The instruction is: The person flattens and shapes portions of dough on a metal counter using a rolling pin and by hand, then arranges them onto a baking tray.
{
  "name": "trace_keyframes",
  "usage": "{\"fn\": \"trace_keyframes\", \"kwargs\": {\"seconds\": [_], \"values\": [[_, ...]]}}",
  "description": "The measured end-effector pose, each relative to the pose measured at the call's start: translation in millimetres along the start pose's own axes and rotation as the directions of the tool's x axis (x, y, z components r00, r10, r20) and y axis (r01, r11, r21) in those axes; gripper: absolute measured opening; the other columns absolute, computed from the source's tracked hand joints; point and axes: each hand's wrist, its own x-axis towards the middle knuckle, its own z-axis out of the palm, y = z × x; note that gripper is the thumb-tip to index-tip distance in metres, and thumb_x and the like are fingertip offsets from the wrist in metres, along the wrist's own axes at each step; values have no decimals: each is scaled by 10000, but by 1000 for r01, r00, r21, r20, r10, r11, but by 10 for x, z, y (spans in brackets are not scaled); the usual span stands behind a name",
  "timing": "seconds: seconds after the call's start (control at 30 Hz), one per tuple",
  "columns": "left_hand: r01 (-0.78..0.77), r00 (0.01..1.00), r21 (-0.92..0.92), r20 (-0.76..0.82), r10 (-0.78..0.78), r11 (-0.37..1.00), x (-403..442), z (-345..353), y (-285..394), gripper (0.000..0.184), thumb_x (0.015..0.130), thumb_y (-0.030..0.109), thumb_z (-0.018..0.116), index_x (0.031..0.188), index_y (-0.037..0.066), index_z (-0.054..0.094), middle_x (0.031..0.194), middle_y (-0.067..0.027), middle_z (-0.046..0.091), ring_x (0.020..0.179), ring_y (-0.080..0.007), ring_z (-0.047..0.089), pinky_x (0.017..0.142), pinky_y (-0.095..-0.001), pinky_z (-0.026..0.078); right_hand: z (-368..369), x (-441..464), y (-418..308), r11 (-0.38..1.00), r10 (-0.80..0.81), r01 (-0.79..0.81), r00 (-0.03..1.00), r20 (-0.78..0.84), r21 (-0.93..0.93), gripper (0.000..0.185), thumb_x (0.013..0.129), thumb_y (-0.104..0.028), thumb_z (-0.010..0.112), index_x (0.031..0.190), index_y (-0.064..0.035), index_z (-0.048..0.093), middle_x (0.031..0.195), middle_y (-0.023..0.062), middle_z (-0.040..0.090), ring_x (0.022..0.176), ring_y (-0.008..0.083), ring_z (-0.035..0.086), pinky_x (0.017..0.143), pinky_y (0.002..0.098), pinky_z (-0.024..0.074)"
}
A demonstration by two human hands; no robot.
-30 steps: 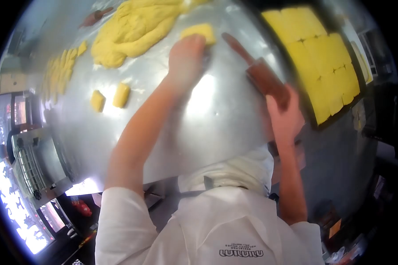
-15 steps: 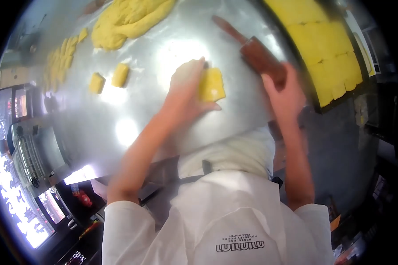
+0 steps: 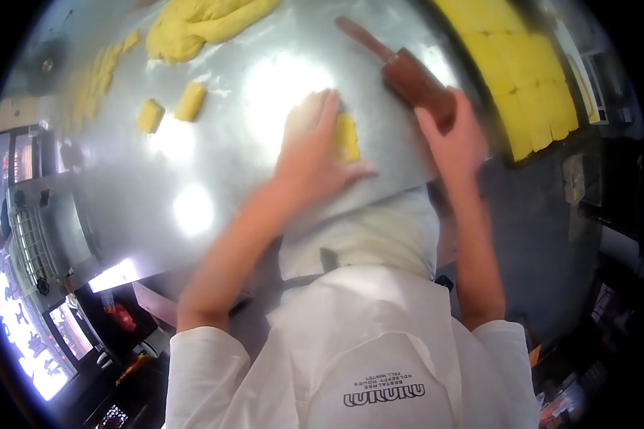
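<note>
A small flat piece of yellow dough (image 3: 348, 137) lies on the metal table, its left part hidden under my left hand (image 3: 309, 146). That hand is open, its fingers stretched out flat together and the thumb apart below the dough. My right hand (image 3: 461, 139) is closed on the near end of a brown wooden rolling pin (image 3: 416, 80), which rests at a slant on the table to the right of the dough. The pin's far handle points up and left; the near handle is hidden in my grip.
Two small dough pieces, one (image 3: 150, 116) beside another (image 3: 190, 101), lie to the left. A big dough mass (image 3: 200, 32) and a row of cut pieces (image 3: 100, 79) are farther back. At the right is a dark tray (image 3: 509, 146) covered with flat yellow dough squares.
My left hand has slid right over the dough piece, covering more of it. My right hand still grips the rolling pin, with little movement. The view has shifted slightly.
</note>
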Motion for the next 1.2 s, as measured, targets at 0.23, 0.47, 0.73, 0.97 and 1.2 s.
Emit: {"fn": "trace_keyframes", "kwargs": {"seconds": [0.23, 0.47, 0.73, 0.97, 1.2], "values": [[211, 955, 238, -257, -149, 948, 177, 605, 72, 887, 959, 429, 710, 1535, -141, 348, 1608, -351, 371, 1533, -488, 307, 1256, -599, 228, 6, 3, -7, 999, -40, 41, 999, -33, 10, 708, 828, -511, 837, 1389, -143, 610, 848, 84, 744, 797, 305, 720, 718, 426, 544], [206, 957, 214, -250, -150, 955, 130, 556, 281, 865, 987, 447, 665, 1539, -138, 349, 1634, -315, 362, 1529, -483, 315, 1249, -605, 232, 53, -16, 60, 997, -79, 80, 996, -50, 18, 710, 821, -503, 849, 1390, -154, 608, 844, 77, 745, 788, 306, 720, 716, 423, 547], [119, 984, 168, -149, -94, 978, 50, 567, 274, 923, 968, 521, 676, 1560, -111, 354, 1634, -297, 380, 1519, -470, 339, 1249, -565, 255, 17, 40, -2, 999, -21, 20, 1000, 15, 49, 700, 821, -505, 852, 1389, -172, 617, 875, 68, 754, 796, 277, 731, 732, 401, 557], [157, 786, -344, -525, -328, 926, -437, -299, -248, 432, 1076, 159, 557, 1480, 8, 532, 1493, -163, 546, 1331, -288, 547, 1101, -435, 454, -295, 56, -286, 921, -200, 52, 914, 354, 386, 643, 787, -464, 892, 1325, -181, 683, 951, 115, 769, 808, 244, 744, 772, 355, 589], [303, 893, 197, -401, -205, 932, -305, -146, -889, 486, 1073, 333, 543, 695, 30, 585, 732, -211, 602, 768, -441, 581, 722, -554, 436, 23, 179, -789, 880, -474, 392, 698, 538, 266, 642, 874, -587, 735, 1326, -136, 667, 913, 143, 767, 836, 355, 739, 730, 457, 561]]}}
